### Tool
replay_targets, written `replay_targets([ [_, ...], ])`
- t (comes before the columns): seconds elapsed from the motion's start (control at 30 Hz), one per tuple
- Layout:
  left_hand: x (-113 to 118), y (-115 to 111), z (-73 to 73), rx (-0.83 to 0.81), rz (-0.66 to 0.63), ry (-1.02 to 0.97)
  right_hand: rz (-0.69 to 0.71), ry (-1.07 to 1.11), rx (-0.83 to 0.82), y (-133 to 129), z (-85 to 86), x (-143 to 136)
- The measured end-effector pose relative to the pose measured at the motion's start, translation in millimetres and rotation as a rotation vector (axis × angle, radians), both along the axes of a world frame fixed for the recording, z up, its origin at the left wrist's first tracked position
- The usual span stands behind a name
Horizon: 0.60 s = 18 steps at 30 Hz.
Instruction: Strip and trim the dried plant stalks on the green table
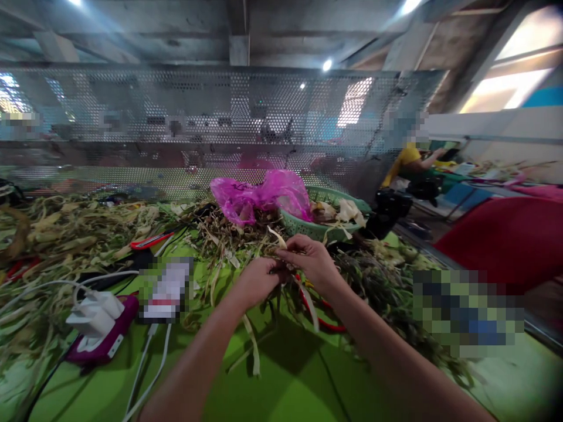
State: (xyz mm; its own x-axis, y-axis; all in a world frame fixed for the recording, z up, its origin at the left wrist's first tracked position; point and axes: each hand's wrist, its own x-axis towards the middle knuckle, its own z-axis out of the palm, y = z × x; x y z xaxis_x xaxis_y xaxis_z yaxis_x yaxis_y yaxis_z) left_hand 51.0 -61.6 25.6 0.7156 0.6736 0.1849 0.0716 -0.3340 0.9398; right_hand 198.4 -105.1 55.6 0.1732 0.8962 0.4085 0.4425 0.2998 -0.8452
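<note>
Both hands meet above the green tabletop (272, 387), in front of a green plastic basket (299, 227). My right hand (311, 264) pinches a pale dried plant strip (278, 237), whose tip sticks up past the fingers. Close beside it, my left hand (259, 281) is closed, its fingertips partly hidden; what they grip is unclear. Below the right hand lie red loop handles (329, 327), perhaps of scissors, partly covered by the wrist. Another pale strip (311, 305) hangs down by the right wrist, and loose strips (253, 346) rest on the table.
A pink plastic bag (281, 190) leans on the basket. Dried stalks (74, 228) pile up left, greener ones (378, 287) right. A red cutter (152, 240), a phone (169, 290) and a purple power strip (103, 337) with cables lie left. A co-worker (409, 158) sits beyond, right.
</note>
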Motion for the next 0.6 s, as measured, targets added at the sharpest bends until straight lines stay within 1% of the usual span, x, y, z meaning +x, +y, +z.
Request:
replay_targets([
  [0.03,0.7,-0.4,0.8,0.0,-0.002,-0.019,-0.012,-0.012,0.018,-0.8,1.8,-1.3],
  [0.1,2.0,-0.1,2.8,-0.002,0.015,-0.071,-0.05,-0.103,0.096,-3.7,7.2,-3.8],
  [0.13,2.2,0.6,4.0,-0.008,0.047,-0.092,-0.077,-0.165,0.152,-5.6,10.2,-4.7],
  [0.2,1.4,3.1,6.3,-0.034,0.171,-0.103,-0.137,-0.245,0.239,-9.3,15.0,-5.7],
  [0.27,-1.2,6.2,8.1,-0.043,0.317,-0.091,-0.166,-0.254,0.229,-11.0,16.0,-5.6],
  [0.3,-2.7,7.5,8.7,-0.04,0.369,-0.097,-0.156,-0.248,0.186,-10.7,14.7,-5.2],
  [0.33,-3.9,8.4,9.1,-0.039,0.393,-0.114,-0.124,-0.237,0.124,-9.6,12.3,-4.8],
  [0.37,-4.7,8.7,9.4,-0.045,0.39,-0.141,-0.078,-0.22,0.055,-7.7,9.2,-4.3],
  [0.4,-5.0,8.4,9.6,-0.064,0.362,-0.174,-0.024,-0.194,-0.01,-5.4,5.7,-3.7],
  [0.47,-3.9,6.5,9.8,-0.141,0.259,-0.249,0.069,-0.118,-0.105,-0.2,-1.5,-2.5],
  [0.53,-1.8,4.0,10.2,-0.231,0.157,-0.316,0.101,-0.045,-0.144,4.0,-7.1,-1.6],
  [0.6,0.0,2.2,10.6,-0.298,0.135,-0.358,0.087,0.024,-0.147,6.3,-10.5,-1.8],
])
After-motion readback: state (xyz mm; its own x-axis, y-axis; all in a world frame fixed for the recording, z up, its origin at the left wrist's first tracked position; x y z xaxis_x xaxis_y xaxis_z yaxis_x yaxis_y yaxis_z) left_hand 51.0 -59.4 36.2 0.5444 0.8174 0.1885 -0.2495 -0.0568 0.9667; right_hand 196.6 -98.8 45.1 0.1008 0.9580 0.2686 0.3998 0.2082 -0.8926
